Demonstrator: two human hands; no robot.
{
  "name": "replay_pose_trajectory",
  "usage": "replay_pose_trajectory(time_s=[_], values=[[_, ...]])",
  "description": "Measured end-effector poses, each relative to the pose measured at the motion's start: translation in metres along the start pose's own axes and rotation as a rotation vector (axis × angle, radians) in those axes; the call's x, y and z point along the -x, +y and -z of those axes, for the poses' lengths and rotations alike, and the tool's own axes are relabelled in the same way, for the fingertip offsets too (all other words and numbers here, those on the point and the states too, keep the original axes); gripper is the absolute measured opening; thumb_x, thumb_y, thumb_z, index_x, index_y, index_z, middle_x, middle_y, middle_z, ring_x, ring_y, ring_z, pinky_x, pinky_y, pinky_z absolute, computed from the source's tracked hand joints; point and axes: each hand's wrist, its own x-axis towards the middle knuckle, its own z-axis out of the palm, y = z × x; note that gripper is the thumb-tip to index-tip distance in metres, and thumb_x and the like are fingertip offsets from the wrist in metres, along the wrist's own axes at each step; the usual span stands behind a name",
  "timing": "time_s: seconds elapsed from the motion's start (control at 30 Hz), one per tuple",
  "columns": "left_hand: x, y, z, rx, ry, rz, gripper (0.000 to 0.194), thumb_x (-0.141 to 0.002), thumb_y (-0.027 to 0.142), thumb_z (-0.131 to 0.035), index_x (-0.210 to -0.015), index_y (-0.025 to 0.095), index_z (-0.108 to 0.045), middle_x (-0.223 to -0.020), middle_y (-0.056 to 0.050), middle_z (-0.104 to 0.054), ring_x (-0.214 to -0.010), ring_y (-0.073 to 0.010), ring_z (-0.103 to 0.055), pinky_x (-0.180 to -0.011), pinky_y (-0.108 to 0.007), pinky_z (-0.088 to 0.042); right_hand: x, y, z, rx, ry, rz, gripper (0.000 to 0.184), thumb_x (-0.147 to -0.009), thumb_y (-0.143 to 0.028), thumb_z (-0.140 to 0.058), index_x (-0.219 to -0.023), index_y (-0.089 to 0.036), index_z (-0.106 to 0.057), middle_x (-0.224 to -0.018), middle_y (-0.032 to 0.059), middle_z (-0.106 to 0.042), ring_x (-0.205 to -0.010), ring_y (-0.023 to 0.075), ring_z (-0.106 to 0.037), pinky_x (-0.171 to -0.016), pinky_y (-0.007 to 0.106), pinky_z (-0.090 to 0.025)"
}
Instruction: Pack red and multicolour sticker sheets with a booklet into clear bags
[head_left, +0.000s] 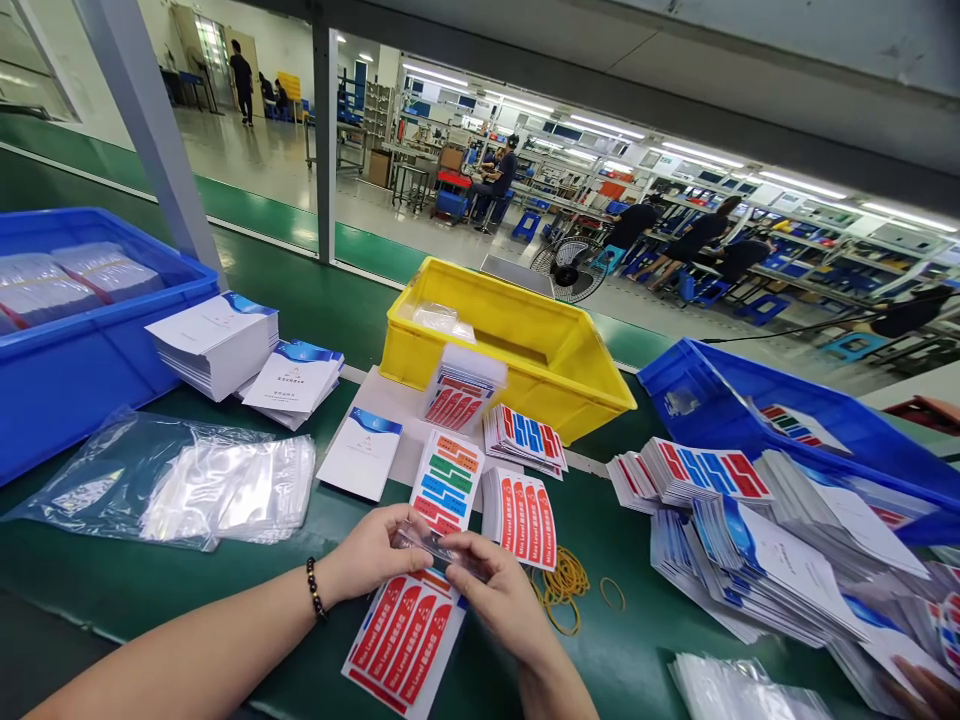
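Fingers of my left hand [394, 545] and my right hand [487, 575] pinch the edge of a clear plastic bag [429, 543] between them. Just below it, toward me, is a sticker sheet with red labels [405, 640]; whether it lies inside the bag I cannot tell. Beyond my fingers lies a multicoloured sticker sheet [448, 480]. To its right is a stack of red label sheets [529, 520], with more red and blue sheets [525, 440] behind. A white booklet with a blue top [361, 455] lies to the left. My left wrist wears a beaded bracelet.
A yellow bin [510, 370] stands ahead, a bagged stack [461, 390] leaning at its front. Clear bags [232, 485] and booklet stacks [217, 340] lie left, by a blue bin [82, 380]. Rubber bands [562, 585], booklet piles [780, 560] and another person's hand [926, 690] are right.
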Motion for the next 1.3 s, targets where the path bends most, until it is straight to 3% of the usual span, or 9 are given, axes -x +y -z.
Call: replay_pose_trajectory(time_s=[0.13, 0.4, 0.6, 0.83, 1.3], values=[[-0.001, 0.001, 0.000, -0.091, 0.037, 0.019, 0.016, -0.067, 0.029, -0.060, -0.063, 0.014, -0.053, -0.065, 0.000, -0.055, -0.063, -0.0134, -0.050, -0.062, -0.025, -0.040, -0.002, 0.001, -0.001, -0.075, 0.008, -0.080, 0.029, -0.071, -0.032, -0.065, -0.096, -0.018, -0.064, -0.065, -0.0007, -0.055, -0.064, 0.0153, -0.054, -0.063, 0.028, -0.043], [0.000, 0.002, -0.001, -0.106, 0.054, -0.033, 0.012, -0.068, 0.025, -0.056, -0.065, 0.014, -0.053, -0.065, 0.001, -0.054, -0.061, -0.0114, -0.049, -0.061, -0.024, -0.039, -0.003, 0.003, -0.004, -0.044, 0.027, -0.126, 0.022, -0.068, -0.033, -0.066, -0.082, -0.016, -0.064, -0.061, -0.0015, -0.052, -0.059, 0.0137, -0.049, -0.059, 0.027, -0.039], [0.001, 0.005, -0.001, -0.148, 0.060, -0.039, 0.011, -0.067, 0.023, -0.054, -0.061, 0.014, -0.051, -0.061, 0.002, -0.051, -0.058, -0.0100, -0.045, -0.057, -0.022, -0.037, -0.004, 0.003, -0.006, -0.040, 0.031, -0.059, 0.020, -0.072, -0.034, -0.061, -0.064, -0.016, -0.057, -0.062, -0.0003, -0.053, -0.059, 0.0131, -0.048, -0.056, 0.024, -0.038], [0.001, 0.004, -0.004, -0.121, -0.003, -0.018, 0.011, -0.066, 0.023, -0.057, -0.061, 0.013, -0.056, -0.063, 0.001, -0.055, -0.060, -0.0109, -0.049, -0.059, -0.022, -0.039, -0.004, 0.002, -0.013, 0.082, 0.058, 0.036, 0.016, -0.076, -0.027, -0.055, -0.063, -0.017, -0.055, -0.065, 0.0000, -0.052, -0.061, 0.0131, -0.049, -0.058, 0.023, -0.039], [0.002, -0.002, -0.004, -0.213, -0.030, -0.183, 0.013, -0.067, 0.021, -0.059, -0.056, 0.013, -0.056, -0.057, 0.002, -0.051, -0.055, -0.0096, -0.045, -0.055, -0.021, -0.036, -0.001, 0.000, -0.019, 0.235, 0.032, 0.138, 0.017, -0.079, -0.023, -0.052, -0.063, -0.018, -0.054, -0.066, 0.0007, -0.055, -0.062, 0.0138, -0.052, -0.057, 0.023, -0.040]])
